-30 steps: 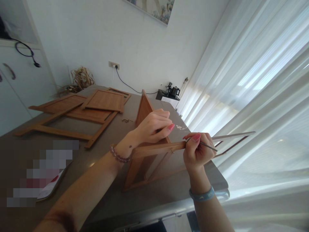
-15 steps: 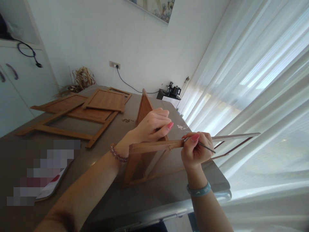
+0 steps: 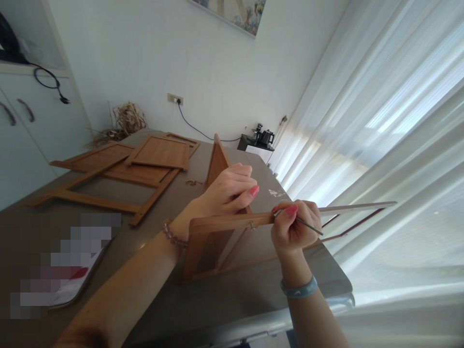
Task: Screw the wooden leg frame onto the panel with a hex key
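My left hand (image 3: 228, 188) is closed around the edge of an upright wooden panel (image 3: 217, 162), which is partly hidden behind it. In front, a long wooden frame (image 3: 224, 223) stands on its side and meets the panel, reaching right past the table edge. My right hand (image 3: 296, 226) pinches a thin metal hex key (image 3: 309, 225) at the frame's top rail. The key's bent end is by my thumb, and its tip is hidden at the wood. A small brass-coloured screw (image 3: 253, 225) shows in the rail, left of my right hand.
Several loose wooden frames and panels (image 3: 159, 153) lie at the table's far left. A small heap of screws (image 3: 192, 182) sits left of the upright panel. A paper sheet (image 3: 68, 290), partly blurred out, lies near left. White curtains (image 3: 398, 145) hang close on the right.
The view has shifted slightly. Both hands keep their hold, and the hex key stays at nearly the same place and angle on the rail.
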`<state>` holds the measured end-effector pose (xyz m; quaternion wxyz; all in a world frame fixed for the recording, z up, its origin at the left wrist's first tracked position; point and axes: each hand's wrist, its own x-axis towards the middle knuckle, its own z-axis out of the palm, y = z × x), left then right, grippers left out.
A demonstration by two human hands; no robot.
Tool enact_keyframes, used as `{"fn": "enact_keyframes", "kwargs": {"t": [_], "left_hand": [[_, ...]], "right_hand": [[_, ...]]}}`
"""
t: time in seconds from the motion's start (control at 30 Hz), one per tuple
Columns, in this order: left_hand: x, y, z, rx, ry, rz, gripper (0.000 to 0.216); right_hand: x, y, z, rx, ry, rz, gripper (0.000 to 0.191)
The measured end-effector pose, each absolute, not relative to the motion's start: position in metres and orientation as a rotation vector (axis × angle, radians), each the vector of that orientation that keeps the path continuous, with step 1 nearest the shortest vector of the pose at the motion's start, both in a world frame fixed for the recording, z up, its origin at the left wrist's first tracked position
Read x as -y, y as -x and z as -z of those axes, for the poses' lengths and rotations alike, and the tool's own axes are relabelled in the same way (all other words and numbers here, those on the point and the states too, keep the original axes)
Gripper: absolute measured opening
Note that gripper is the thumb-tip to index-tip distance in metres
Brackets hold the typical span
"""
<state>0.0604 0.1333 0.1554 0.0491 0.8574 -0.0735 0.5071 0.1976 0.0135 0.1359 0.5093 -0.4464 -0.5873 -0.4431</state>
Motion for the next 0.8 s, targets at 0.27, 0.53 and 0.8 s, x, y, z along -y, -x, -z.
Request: {"fn": "enact_keyframes", "kwargs": {"t": [0.27, 0.53, 0.8], "left_hand": [[-0.1331, -0.0590, -0.1549, 0.210, -2.613, -1.529, 0.052], [-0.1315, -0.0569, -0.1567, 0.206, -2.625, -1.501, 0.050], [-0.1323, -0.0558, -0.1588, 0.246, -2.656, -1.413, 0.052]], "right_hand": [[-0.0121, -0.1978, -0.1376, 1.451, 1.093, 1.065, 0.029], [-0.0105, -0.1977, -0.1385, 1.470, 1.105, 1.038, 0.026], [-0.0091, -0.1966, -0.1400, 1.481, 1.121, 1.022, 0.025]]}}
